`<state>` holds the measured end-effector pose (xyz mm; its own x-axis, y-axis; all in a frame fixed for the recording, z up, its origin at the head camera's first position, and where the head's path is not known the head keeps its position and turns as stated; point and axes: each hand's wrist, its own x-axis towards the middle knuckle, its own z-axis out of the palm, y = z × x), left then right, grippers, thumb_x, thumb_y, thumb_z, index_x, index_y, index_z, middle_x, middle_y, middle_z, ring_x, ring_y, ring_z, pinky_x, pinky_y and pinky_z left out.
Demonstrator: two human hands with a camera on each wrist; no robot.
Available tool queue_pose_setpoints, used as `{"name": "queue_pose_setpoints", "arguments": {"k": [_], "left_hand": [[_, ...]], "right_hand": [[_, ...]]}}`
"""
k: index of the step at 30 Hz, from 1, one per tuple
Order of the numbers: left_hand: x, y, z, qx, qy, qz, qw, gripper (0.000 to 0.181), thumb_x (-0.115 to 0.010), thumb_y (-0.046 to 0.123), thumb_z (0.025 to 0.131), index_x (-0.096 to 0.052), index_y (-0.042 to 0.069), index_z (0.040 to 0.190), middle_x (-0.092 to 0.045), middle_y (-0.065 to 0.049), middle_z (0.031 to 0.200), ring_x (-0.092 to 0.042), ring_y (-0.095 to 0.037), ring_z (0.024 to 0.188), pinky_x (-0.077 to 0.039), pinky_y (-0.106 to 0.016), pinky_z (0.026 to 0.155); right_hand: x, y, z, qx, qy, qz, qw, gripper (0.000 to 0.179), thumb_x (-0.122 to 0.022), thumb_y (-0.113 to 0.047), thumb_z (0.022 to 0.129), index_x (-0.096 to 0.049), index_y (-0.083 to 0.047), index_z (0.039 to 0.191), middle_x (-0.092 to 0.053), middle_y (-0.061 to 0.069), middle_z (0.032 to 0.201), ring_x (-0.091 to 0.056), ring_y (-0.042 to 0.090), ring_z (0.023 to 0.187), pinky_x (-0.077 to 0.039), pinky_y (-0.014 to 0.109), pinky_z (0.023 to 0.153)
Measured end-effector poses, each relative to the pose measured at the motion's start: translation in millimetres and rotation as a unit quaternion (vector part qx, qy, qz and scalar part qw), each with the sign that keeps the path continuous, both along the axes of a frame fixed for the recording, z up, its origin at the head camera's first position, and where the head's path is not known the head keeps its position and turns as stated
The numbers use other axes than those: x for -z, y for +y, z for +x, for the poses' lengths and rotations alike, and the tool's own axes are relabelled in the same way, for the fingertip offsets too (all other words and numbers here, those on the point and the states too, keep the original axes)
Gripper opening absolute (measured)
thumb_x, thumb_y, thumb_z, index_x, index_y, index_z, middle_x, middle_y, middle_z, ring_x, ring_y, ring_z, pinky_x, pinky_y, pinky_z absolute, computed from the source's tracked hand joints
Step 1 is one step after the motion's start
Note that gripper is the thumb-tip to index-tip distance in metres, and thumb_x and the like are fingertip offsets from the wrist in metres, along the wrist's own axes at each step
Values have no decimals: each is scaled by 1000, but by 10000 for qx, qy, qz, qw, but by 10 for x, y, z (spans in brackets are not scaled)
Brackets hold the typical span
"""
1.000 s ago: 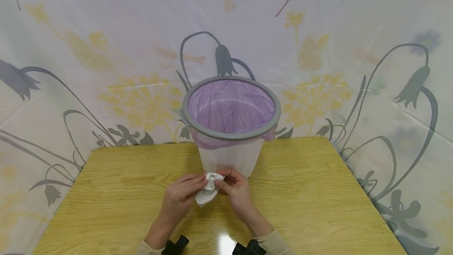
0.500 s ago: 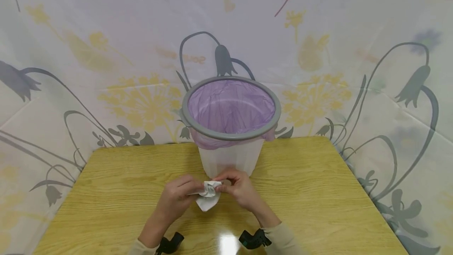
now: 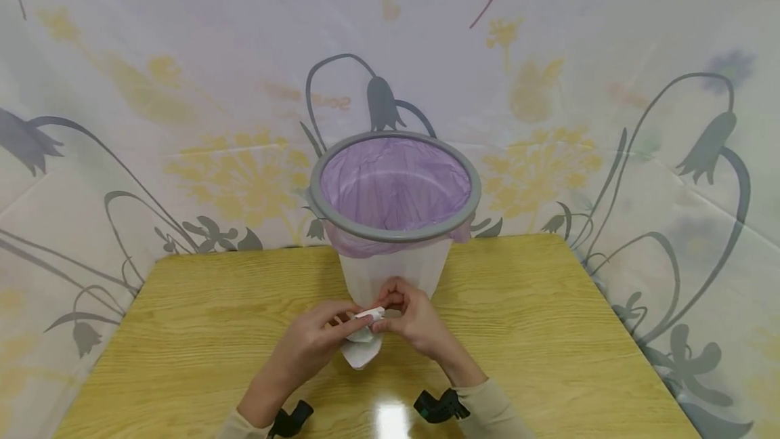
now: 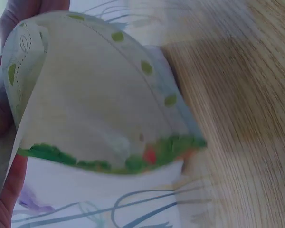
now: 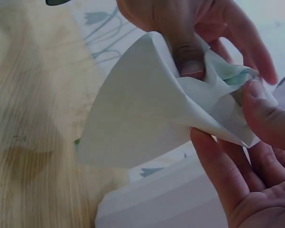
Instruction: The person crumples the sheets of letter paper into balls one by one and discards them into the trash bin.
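Note:
In the head view, a crumpled thin white sheet (image 3: 362, 352) is held between both hands in front of the bin. My left hand (image 3: 312, 337) pinches it, thumb over its top. My right hand (image 3: 420, 324) holds its other side with thumb and fingertips. Seen from the left wrist, the sheet (image 4: 99, 90) flares out, with green leaf prints, a dotted line near its curved edge and a green and red border. The right wrist view shows its plain white side (image 5: 137, 104) hanging as a cone from a gathered part, which the fingers (image 5: 218, 166) partly hide.
A pale bin (image 3: 396, 266) with a grey rim (image 3: 396, 234) stands on the wooden table (image 3: 548, 330) just beyond the hands. Its purple bag liner (image 3: 396, 185) hangs over the outside. Behind is a flower-print cloth (image 3: 244, 87). Black cameras (image 3: 441, 405) sit at the wrists.
Both hands have stayed on the sheet and shifted their grips. The left thumb now lies across the gathered top. The sheet's loose corner hangs slightly lower than before.

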<state>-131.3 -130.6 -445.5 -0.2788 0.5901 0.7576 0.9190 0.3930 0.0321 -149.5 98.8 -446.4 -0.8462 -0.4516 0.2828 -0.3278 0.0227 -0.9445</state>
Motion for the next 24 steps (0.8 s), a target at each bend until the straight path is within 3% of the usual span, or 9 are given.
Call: {"name": "queue_pose_setpoints", "arguments": {"k": [5, 8, 11, 13, 15, 18, 24], "left_hand": [[15, -25, -2, 124, -243, 28, 9996, 34, -43, 21, 106, -65, 14, 131, -64, -7, 115, -65, -20, 97, -57, -27, 78], [18, -44, 2, 190, -358, 202, 9990, 32, -45, 21, 106, -67, 12, 128, -64, -6, 109, -66, -19, 92, -56, -27, 78], [24, -64, 2, 149, -473, 429, 9978, 30, -47, 20, 106, -70, 9, 123, -64, -6, 104, -65, -17, 85, -55, -22, 74], [31, -78, 2, 139, -685, 725, 9949, 23, -58, 9, 102, -73, 6, 119, -64, -6, 100, -64, -17, 80, -53, -19, 71], [45, -89, -1, 201, -967, 1167, 9882, 25, -67, -5, 91, -74, 3, 114, -65, -7, 97, -63, -17, 75, -53, -17, 67], [61, -97, 9, 206, -1399, 1889, 9718, 42, -70, -21, 73, -76, 0, 109, -67, -8, 92, -62, -17, 72, -52, -16, 64], [48, -65, 54, -209, -1921, 2857, 9386, 44, -83, -19, 63, -77, -2, 103, -71, -14, 85, -67, -16, 76, -56, -19, 64]], "right_hand": [[4, -26, -6, 46, -26, 3, 10000, 28, -83, -7, 80, -62, 1, 96, -70, 9, 93, -68, 22, 94, -56, 37, 82], [24, -56, 7, -32, -38, -149, 9999, 27, -81, -10, 83, -62, 2, 99, -71, 11, 97, -68, 22, 96, -57, 35, 81], [46, -92, 29, -167, -45, -409, 9990, 29, -79, -7, 85, -62, 4, 106, -69, 20, 108, -67, 23, 102, -57, 34, 82], [55, -115, 44, -361, -102, -684, 9970, 36, -78, -2, 84, -61, 7, 115, -63, 27, 121, -65, 26, 109, -57, 36, 86], [56, -132, 63, -516, -37, -829, 9952, 47, -77, 1, 84, -59, 6, 127, -55, 30, 132, -61, 28, 117, -55, 39, 91], [55, -148, 93, -669, 210, -847, 9939, 62, -78, 2, 83, -52, 3, 140, -47, 27, 144, -55, 30, 125, -50, 43, 98], [83, -138, 163, -685, 469, -590, 9948, 66, -80, -2, 82, -52, 1, 142, -52, 17, 144, -52, 34, 128, -47, 51, 100]]}}
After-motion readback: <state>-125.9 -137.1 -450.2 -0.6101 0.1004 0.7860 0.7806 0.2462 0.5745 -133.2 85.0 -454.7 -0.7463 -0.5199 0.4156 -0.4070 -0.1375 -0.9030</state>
